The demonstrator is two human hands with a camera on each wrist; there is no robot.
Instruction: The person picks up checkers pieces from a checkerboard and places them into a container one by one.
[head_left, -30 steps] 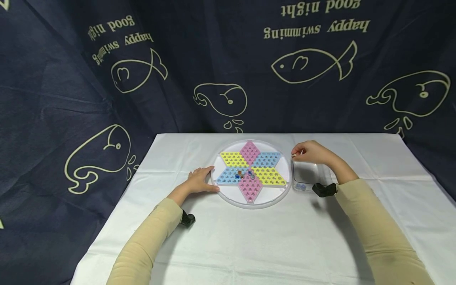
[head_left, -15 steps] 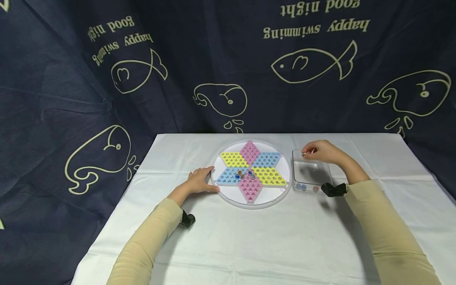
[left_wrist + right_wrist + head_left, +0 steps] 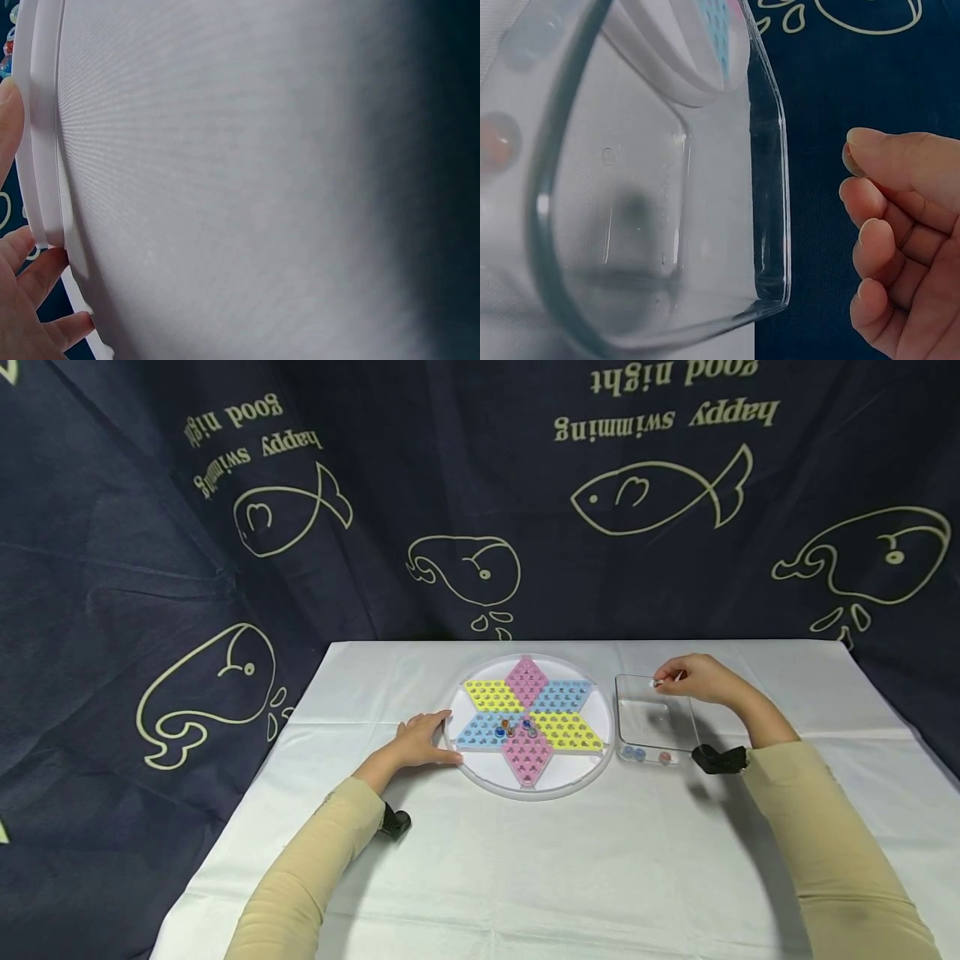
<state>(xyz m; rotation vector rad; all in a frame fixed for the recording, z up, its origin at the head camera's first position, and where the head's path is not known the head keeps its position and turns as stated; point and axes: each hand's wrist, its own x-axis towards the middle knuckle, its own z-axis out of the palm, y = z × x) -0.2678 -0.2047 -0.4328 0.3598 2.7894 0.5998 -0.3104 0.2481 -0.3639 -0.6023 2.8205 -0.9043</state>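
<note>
My left hand [image 3: 420,739] rests at the left rim of the round white Chinese checkers board [image 3: 480,770], thumb and fingers spread along its edge. In the left wrist view the thumb [image 3: 9,124] lies against the rim, with the other fingertips lower along the side. Between thumb and index finger, my right hand [image 3: 697,678] pinches a small glass marble [image 3: 850,160]. It hangs over the far side of the clear plastic box [image 3: 617,710], right of the board. Inside the box, bluish marbles [image 3: 638,753] and a reddish marble [image 3: 665,758] lie along the near wall.
Several marbles, among them a blue marble [image 3: 500,732] and an orange marble [image 3: 505,724], sit near the board's centre. A white cloth [image 3: 555,868] covers the table. Behind it hangs a dark blue curtain [image 3: 420,460] printed with fish and whales.
My right hand has moved right with the pinched marble, from the box's far left corner along to its far right side. The left hand and the board have stayed still.
</note>
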